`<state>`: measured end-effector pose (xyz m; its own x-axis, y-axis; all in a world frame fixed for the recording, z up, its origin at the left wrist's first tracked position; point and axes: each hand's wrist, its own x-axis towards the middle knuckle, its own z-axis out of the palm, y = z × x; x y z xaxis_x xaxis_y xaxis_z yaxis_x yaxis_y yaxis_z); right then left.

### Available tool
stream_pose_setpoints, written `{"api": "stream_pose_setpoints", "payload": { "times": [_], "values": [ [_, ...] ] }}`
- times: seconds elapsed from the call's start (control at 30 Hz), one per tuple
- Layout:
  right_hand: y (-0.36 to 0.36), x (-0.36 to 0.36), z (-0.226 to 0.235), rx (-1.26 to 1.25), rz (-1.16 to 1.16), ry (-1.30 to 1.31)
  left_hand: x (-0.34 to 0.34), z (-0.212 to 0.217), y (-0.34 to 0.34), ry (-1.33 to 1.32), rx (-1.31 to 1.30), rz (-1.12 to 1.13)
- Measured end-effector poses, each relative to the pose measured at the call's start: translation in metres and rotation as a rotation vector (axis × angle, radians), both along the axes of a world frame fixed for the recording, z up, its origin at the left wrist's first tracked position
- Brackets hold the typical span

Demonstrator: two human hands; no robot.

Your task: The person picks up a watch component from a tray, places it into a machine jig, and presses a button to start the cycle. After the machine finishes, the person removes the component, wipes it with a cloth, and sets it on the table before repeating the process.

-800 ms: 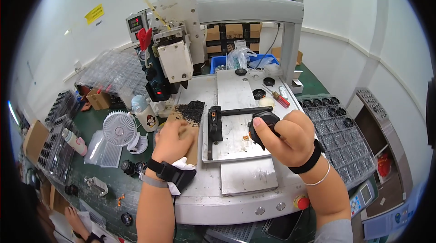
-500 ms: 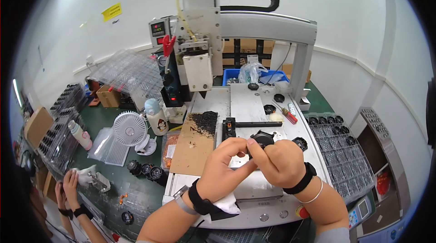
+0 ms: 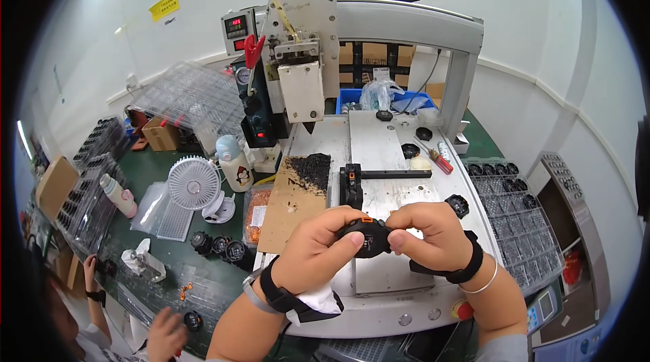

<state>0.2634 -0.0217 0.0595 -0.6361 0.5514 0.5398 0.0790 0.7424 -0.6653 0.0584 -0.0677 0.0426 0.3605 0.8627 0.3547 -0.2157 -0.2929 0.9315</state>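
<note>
A round black watch case (image 3: 371, 239) with an orange part on its upper edge is held flat above the front of the white machine bed (image 3: 440, 268). My left hand (image 3: 318, 243) pinches its left side, thumb on the face. At its right edge, my right hand (image 3: 428, 235) is closed with thumb and bent fingers against the case. A white tissue (image 3: 321, 300) is tucked at my left wrist strap. Just beyond my hands, a black clamp (image 3: 351, 184) with an orange detail and a black bar lies on the bed.
Over the bed hangs a dispensing head (image 3: 302, 91) with a pointed nozzle. A cardboard sheet (image 3: 288, 216) smeared black lies left, near a small white fan (image 3: 195, 184). Right are a red screwdriver (image 3: 441, 162) and a parts tray (image 3: 511, 220). A co-worker's hand (image 3: 166, 335) is at lower left.
The watch case has come down toward me and now shows its face between my hands. My hands have moved slightly apart. The co-worker's hands have separated, one coming nearer.
</note>
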Motion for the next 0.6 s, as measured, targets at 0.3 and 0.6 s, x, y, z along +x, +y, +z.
{"api": "stream_pose_setpoints", "payload": {
  "times": [0.3, 0.6],
  "values": [
    [0.0008, -0.0014, -0.0041, -0.034, 0.031, 0.052, 0.0008, 0.0017, -0.0019, 0.096, 0.077, 0.058],
    [0.0009, -0.0003, -0.0048, -0.099, 0.035, 0.046, -0.0006, 0.0001, 0.0007, 0.137, 0.151, 0.079]
  ]
}}
